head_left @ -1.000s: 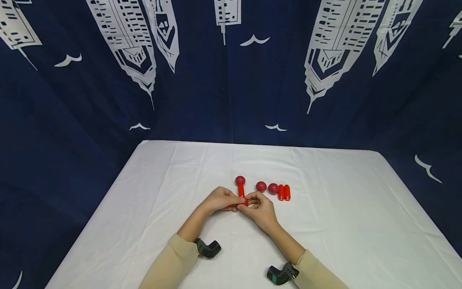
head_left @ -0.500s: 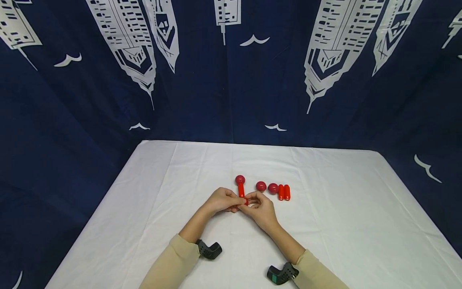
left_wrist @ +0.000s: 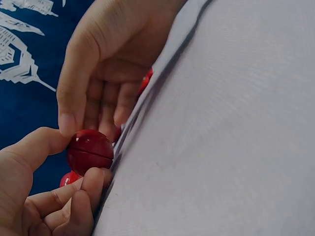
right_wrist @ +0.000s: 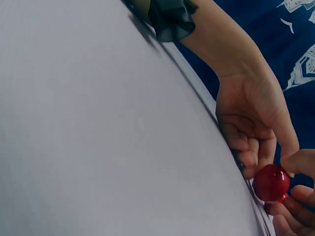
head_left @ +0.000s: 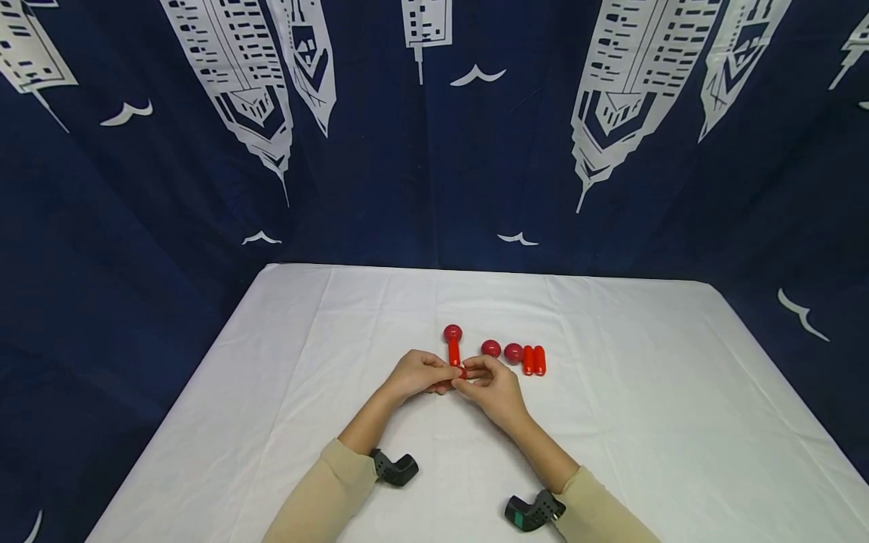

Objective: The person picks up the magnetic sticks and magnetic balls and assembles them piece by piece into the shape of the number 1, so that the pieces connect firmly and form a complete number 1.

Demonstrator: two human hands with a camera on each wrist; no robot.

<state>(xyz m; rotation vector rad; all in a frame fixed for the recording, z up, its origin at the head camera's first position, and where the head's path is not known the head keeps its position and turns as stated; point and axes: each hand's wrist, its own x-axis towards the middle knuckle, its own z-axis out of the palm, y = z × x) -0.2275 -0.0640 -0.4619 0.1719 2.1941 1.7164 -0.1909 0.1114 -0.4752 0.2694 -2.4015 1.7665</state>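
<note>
Between my two hands is a glossy red ball (left_wrist: pixel 89 152) with a seam around its middle, partly covered by fingers in the head view. My left hand (head_left: pixel 424 372) pinches it from the left with thumb and fingers. From the right, my right hand (head_left: pixel 495 386) pinches the same ball. A short red rod (head_left: pixel 453 351) runs away from the held ball, and a second red ball (head_left: pixel 452 332) sits at its far end, in line with it. Fingers hide the place where the rod meets the held ball.
Right of my hands, two loose red balls (head_left: pixel 514 354) lie on the white-covered table (head_left: pixel 645 392). Beside them are two short red rods (head_left: pixel 539 360), side by side. A dark blue printed curtain (head_left: pixel 434 188) hangs behind the table's far edge.
Both hands have shifted slightly away from me, and the rod with its balls has moved with them. The loose balls and rods lie as before.
</note>
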